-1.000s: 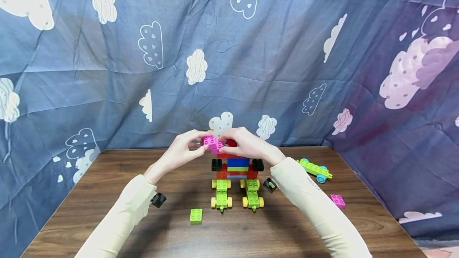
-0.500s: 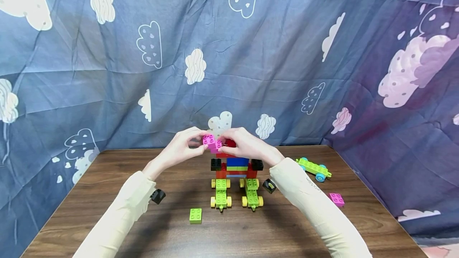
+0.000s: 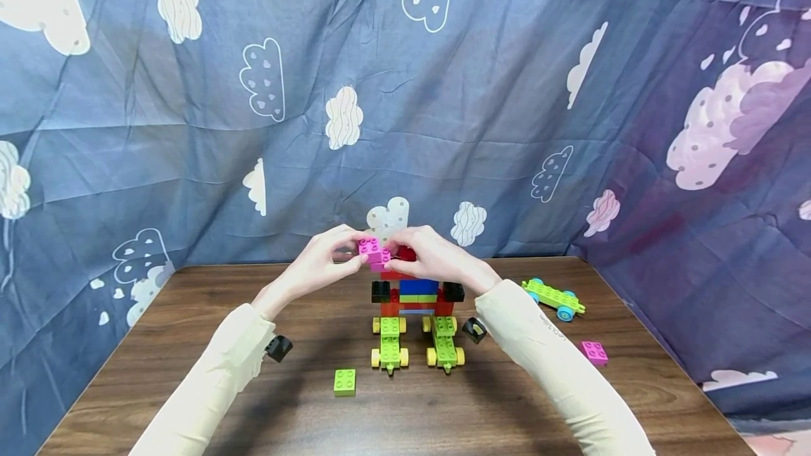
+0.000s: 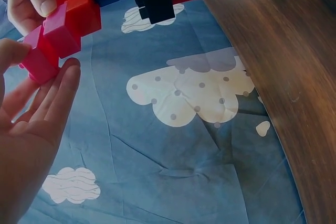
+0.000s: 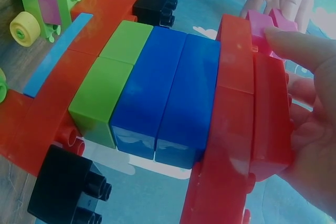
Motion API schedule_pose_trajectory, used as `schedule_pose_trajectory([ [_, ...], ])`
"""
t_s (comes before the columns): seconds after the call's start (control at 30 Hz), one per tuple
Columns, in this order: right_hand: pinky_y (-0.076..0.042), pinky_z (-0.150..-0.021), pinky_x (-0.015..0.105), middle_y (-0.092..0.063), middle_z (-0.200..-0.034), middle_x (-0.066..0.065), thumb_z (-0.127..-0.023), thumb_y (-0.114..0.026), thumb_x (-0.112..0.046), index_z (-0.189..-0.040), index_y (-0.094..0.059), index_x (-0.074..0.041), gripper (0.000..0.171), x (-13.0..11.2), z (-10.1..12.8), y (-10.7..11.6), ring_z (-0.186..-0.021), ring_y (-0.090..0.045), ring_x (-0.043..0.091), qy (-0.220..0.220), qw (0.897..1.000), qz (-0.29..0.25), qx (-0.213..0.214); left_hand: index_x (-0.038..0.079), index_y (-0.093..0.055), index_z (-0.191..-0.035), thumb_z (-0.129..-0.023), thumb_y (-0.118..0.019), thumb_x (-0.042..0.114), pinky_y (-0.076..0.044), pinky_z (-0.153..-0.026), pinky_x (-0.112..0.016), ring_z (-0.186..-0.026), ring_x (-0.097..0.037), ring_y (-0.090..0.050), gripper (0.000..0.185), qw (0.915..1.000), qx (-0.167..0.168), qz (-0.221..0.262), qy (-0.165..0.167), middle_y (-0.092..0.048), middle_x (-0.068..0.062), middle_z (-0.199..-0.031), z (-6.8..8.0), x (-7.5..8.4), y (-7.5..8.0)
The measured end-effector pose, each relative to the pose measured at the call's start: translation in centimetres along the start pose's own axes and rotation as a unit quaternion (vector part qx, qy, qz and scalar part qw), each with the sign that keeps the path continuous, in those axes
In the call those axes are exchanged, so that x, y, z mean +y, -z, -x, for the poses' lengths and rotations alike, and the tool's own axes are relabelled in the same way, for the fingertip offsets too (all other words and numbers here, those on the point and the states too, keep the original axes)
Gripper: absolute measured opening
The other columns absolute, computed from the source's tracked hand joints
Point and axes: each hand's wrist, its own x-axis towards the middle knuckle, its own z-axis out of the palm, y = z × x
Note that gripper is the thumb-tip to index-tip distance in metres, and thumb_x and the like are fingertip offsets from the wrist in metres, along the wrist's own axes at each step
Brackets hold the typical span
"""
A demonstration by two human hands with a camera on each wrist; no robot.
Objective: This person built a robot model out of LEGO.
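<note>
On the wooden counter (image 3: pixel 190 385) stands a brick tower (image 3: pixel 417 294), built of red, blue, green and black blocks on two green wheeled bases (image 3: pixel 418 347), and both hands meet at its top. The left hand (image 3: pixel 319 264) comes in from nine o'clock and pinches the pink brick (image 3: pixel 372 250) between thumb and fingertips; its grip is narrow and holds that brick, as the left wrist view also shows, with the fingertips (image 4: pixel 71 69) against the brick's side. The right hand (image 3: pixel 431 253) comes in from three o'clock, its grip wrapped round the red top block (image 3: pixel 406 253), thumb pressed by the pink brick's edge. The pink brick sits at the tower's upper left corner, touching the red block.

A loose green brick (image 3: pixel 345 381) lies at seven o'clock from the tower. At three o'clock lies a green wheeled plate (image 3: pixel 554 298) with blue wheels, and at four o'clock a second pink brick (image 3: pixel 594 352). Blue cloth with clouds (image 3: pixel 266 132) hangs behind.
</note>
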Motion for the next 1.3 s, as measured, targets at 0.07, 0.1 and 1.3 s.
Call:
schedule_pose_trajectory([
  [0.07,-0.057,-0.085,0.031,-0.074,-0.104,0.005,-0.091,-0.072,-0.026,-0.109,-0.072,-0.007,0.027,0.01,0.0,-0.01,-0.088,-0.065,0.016,-0.001,1.0,0.0,0.001,0.011,-0.064,-0.127,-0.092,-0.07,0.015,-0.058,-0.091,-0.041,-0.096,-0.018,-0.066,0.036,1.0,-0.002,0.004,-0.004,-0.067,-0.006,-0.112,-0.02,-0.07,0.06],
  [0.1,-0.057,-0.085,0.031,-0.074,-0.104,0.005,-0.091,-0.072,-0.026,-0.109,-0.072,-0.007,0.027,0.03,-0.01,-0.02,-0.088,-0.065,0.016,-0.001,1.0,-0.001,0.001,0.01,-0.064,-0.128,-0.091,-0.071,0.015,-0.058,-0.091,-0.04,-0.096,-0.019,-0.067,0.037,1.0,-0.002,0.006,-0.005,-0.067,-0.007,-0.114,-0.05,-0.07,0.1],
  [1.3,-0.052,-0.071,0.021,-0.072,-0.093,0.003,-0.089,-0.073,-0.023,-0.103,-0.072,-0.008,0.02,-0.17,-0.02,0.24,-0.076,-0.057,0.011,-0.015,1.0,-0.024,0.001,0.007,-0.064,-0.126,-0.091,-0.071,0.011,-0.056,-0.095,-0.041,-0.1,-0.023,-0.068,0.036,0.9989,-0.022,0.036,-0.02,-0.07,-0.011,-0.117,-0.19,-0.17,0.52],
])
